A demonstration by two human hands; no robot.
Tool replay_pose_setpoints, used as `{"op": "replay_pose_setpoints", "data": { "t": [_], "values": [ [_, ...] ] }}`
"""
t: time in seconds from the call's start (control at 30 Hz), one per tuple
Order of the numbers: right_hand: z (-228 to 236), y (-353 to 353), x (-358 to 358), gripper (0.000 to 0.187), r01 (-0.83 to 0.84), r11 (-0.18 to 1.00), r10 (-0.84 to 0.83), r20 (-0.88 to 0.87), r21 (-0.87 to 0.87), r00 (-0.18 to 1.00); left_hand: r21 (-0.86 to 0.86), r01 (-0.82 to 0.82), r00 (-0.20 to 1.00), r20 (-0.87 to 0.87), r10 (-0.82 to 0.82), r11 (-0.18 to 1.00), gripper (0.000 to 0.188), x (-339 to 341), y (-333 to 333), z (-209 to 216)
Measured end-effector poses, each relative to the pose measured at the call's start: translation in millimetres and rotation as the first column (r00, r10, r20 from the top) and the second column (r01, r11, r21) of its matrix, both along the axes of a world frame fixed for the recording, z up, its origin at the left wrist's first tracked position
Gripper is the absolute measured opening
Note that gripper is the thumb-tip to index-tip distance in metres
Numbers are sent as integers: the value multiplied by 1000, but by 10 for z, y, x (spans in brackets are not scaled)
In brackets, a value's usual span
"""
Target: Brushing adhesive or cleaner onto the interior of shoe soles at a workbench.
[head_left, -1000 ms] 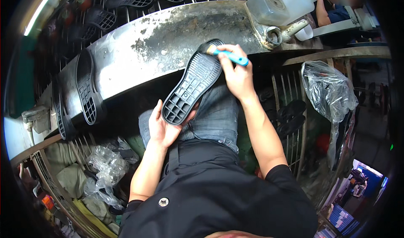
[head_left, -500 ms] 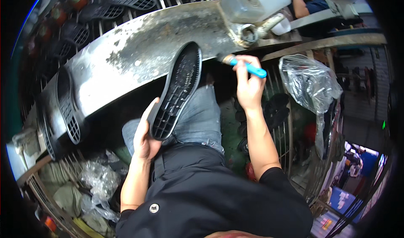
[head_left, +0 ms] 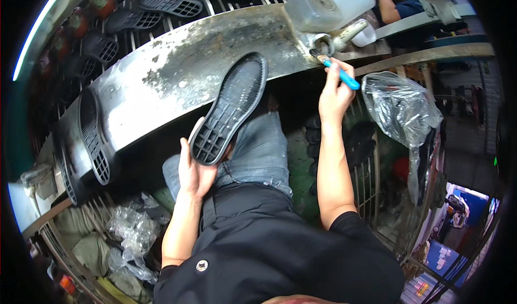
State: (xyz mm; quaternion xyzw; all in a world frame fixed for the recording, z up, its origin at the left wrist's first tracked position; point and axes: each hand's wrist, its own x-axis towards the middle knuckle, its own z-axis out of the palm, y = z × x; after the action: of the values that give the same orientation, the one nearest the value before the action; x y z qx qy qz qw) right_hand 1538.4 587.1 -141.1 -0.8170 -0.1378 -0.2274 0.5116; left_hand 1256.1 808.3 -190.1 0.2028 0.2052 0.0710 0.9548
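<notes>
Rubber, black and moulded into a grid-treaded shoe sole (head_left: 230,107), is looking light, flexible and grippy; the left hand (head_left: 195,169) is cupping its heel end from below, toe leaning on the stained metal counter (head_left: 177,67). The right hand (head_left: 335,91) is closing around a blue-handled brush (head_left: 336,71), bristles at a small metal pot (head_left: 325,43). More black soles (head_left: 94,137) are lying along the counter; a clear plastic bag (head_left: 401,107) is hanging nearby in the cramped workshop.
</notes>
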Motion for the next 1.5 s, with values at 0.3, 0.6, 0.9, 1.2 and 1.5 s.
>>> {"op": "replay_pose_setpoints", "data": {
  "t": [0.3, 0.6, 0.9, 1.2, 1.5],
  "values": [
    [-415, 805, -1107, 27, -524, 835, 538, 46, -171, 842, -206, -83, 996, -57, 72, 975, 75, -11, 21, -48],
    [-141, 818, -2013, 39, -763, 637, 766, -21, -114, 643, -366, 104, 962, 274, 1, 925, 78, -129, 86, -236],
    [135, 535, -1357, 8, -763, 645, 695, -446, 42, 563, -173, -87, 993, 66, 100, 981, 63, -53, 104, -40],
    [231, 492, -687, 19, -586, 799, 485, -429, -137, 762, 160, -50, 998, 53, 42, 986, 67, -61, 151, 52],
    [296, 514, -63, 21, -372, 864, 312, -219, -339, 924, 115, -11, 1000, 22, 8, 993, 70, -37, 164, 176]
  ]
}}
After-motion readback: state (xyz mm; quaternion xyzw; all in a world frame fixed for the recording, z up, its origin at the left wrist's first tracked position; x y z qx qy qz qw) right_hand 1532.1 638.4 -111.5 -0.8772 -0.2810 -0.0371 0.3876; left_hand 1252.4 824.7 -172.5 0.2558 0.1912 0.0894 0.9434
